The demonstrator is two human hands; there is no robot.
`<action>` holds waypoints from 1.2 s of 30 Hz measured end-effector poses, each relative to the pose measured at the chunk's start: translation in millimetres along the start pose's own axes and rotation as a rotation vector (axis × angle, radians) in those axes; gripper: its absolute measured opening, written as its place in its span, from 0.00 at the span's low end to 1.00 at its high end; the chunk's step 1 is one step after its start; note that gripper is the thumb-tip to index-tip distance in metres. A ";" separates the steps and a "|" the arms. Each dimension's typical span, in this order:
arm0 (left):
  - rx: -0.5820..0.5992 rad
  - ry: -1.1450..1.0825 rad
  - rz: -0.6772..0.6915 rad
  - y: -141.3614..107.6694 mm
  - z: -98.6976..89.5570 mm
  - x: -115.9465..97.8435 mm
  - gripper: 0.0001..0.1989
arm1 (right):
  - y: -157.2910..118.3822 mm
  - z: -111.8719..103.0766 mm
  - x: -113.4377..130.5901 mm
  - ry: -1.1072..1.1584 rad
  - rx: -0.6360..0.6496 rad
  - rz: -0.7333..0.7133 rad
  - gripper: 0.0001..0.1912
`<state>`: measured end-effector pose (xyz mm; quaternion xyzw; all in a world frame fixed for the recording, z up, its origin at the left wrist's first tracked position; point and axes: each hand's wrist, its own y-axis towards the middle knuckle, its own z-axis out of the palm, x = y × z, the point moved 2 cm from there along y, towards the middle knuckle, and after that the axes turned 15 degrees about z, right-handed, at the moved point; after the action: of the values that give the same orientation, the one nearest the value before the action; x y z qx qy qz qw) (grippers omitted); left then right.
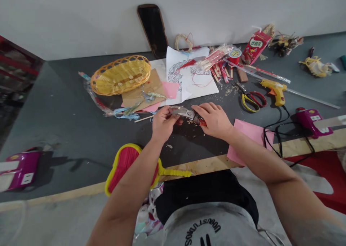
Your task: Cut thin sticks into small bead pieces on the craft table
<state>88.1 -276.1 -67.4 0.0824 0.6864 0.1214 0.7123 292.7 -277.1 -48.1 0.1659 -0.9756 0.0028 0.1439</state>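
Note:
Near the middle of the dark table, my right hand (pixel 215 120) is wrapped round the red handles of a pair of pruning shears (pixel 185 111), whose metal blades point left. My left hand (pixel 164 122) is closed at the blade end, fingertips pinched together. Whatever lies between those fingertips is too small to make out. Small pale chips are scattered under and beside the shears. Just beyond my hands are printed dragon drawings (pixel 177 73) and blue tassels (pixel 125 113). A red and yellow fan-like piece (pixel 124 163) lies below my left forearm at the table edge.
A yellow basket (pixel 121 74) stands back left, a phone (pixel 153 29) leans on the wall. At right are scissors (pixel 250 98), a glue gun (pixel 274 91) with black cable, a red drink carton (pixel 255 47) and pink paper (pixel 243 137). Purple clamp-like devices (pixel 28 170) sit at both sides.

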 end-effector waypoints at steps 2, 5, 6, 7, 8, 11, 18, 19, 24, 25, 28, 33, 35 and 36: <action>0.027 0.022 0.016 -0.1 -1.2 -0.6 0.08 | -0.5 -1.1 0.1 -0.004 0.013 -0.005 0.32; 0.081 0.046 0.021 -0.1 -2.3 -2.2 0.06 | -1.0 -2.3 -0.5 0.002 0.018 -0.014 0.33; 0.097 0.054 0.018 0.0 -2.4 -2.9 0.05 | -0.9 -2.6 -0.9 0.006 0.020 -0.016 0.33; 0.110 0.062 0.014 0.1 -2.5 -3.7 0.04 | -0.8 -2.7 -1.2 0.010 0.023 -0.020 0.34; 0.120 0.073 0.009 0.2 -2.5 -4.6 0.04 | -0.7 -2.8 -1.6 0.014 0.026 -0.024 0.34; 0.128 0.109 0.011 0.7 -2.7 -7.5 0.03 | 0.0 -2.8 -2.8 0.022 0.041 -0.040 0.34; 0.152 0.083 0.018 0.0 -0.3 -8.4 0.07 | 1.6 -1.3 -5.5 0.048 0.046 -0.045 0.30; 0.145 0.061 0.016 -0.4 0.3 -7.7 0.08 | 1.7 -0.8 -5.3 0.048 0.046 -0.040 0.29; 0.120 0.015 0.013 -1.9 2.2 -3.7 0.12 | 0.7 1.2 -2.6 0.030 0.037 -0.001 0.27; 0.110 0.018 0.023 -1.9 2.1 -3.1 0.12 | 0.4 1.4 -2.0 0.028 0.030 0.008 0.27; 0.066 0.029 0.041 -1.6 0.9 -2.1 0.13 | -0.3 1.5 -0.2 0.025 0.016 0.007 0.29; 0.052 0.066 0.029 -1.4 -0.5 -3.7 0.11 | -0.1 -0.8 0.3 0.006 0.016 -0.009 0.32; 0.075 0.075 0.022 -1.2 -1.0 -5.2 0.09 | 0.0 -2.1 -0.3 0.001 0.027 -0.021 0.33; 0.091 0.080 0.017 -1.1 -1.3 -6.0 0.08 | 0.0 -2.7 -0.8 0.000 0.033 -0.028 0.33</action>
<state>86.7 -278.9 -62.0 0.1155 0.7183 0.0994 0.6789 294.2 -276.7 -45.7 0.1820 -0.9730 0.0171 0.1412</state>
